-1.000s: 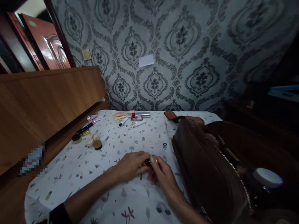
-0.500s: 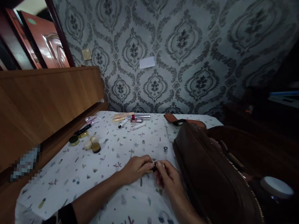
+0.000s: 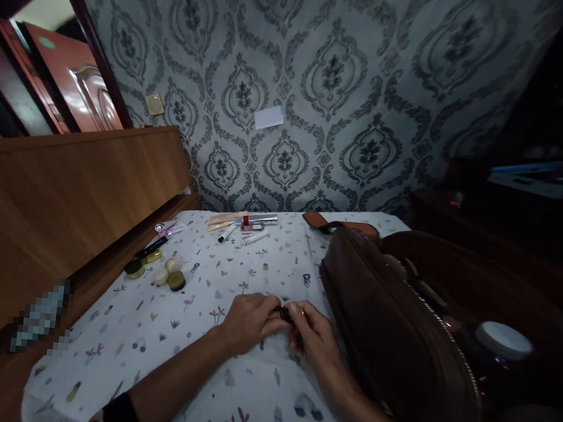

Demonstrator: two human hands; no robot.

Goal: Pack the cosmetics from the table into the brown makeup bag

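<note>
Near the middle of the patterned white cloth, my left hand and my right hand meet, fingertips almost touching. Between them is a small dark object, pinched by the fingers of both hands; it is too small to make out. Just right of my right hand lies a large dark brown bag, unzipped, with a white-lidded jar inside. Small round jars stand to the left of my hands.
Tubes and a silver stick lie at the cloth's far side, near a brown strap. A black tube and a lidded jar are by the left edge. A wooden board rises on the left; a patterned wall stands behind.
The view has shifted slightly. The fingers of both hands have moved a little around the small dark object, and more of it shows between them.
</note>
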